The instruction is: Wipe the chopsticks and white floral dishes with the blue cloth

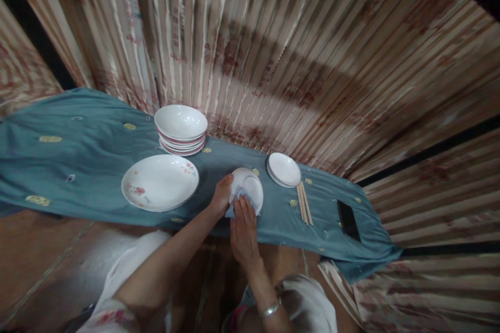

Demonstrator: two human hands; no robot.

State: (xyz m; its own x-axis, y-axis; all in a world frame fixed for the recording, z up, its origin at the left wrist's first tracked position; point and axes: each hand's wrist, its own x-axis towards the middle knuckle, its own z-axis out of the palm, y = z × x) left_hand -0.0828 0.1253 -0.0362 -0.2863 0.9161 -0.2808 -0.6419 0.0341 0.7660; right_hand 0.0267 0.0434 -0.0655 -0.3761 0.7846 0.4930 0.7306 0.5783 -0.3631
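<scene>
I count two hands (222, 196) (244, 226), one bracelet (270, 310), one cloth (230, 212), one phone (348, 220), one floral platter (160, 182), one lone saucer (257, 184). Also one bowl stack (180, 125), one saucer stack (285, 169) and some chopsticks (302, 200), can't tell how many in each.

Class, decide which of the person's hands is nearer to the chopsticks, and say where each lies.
Right. The right hand is left of the chopsticks, on a cloth against the small dish; the left hand is farther left, holding the dish's edge.

No readable text; only blurred, reddish, character-like marks (175, 27) on the curtain (250, 62).
</scene>
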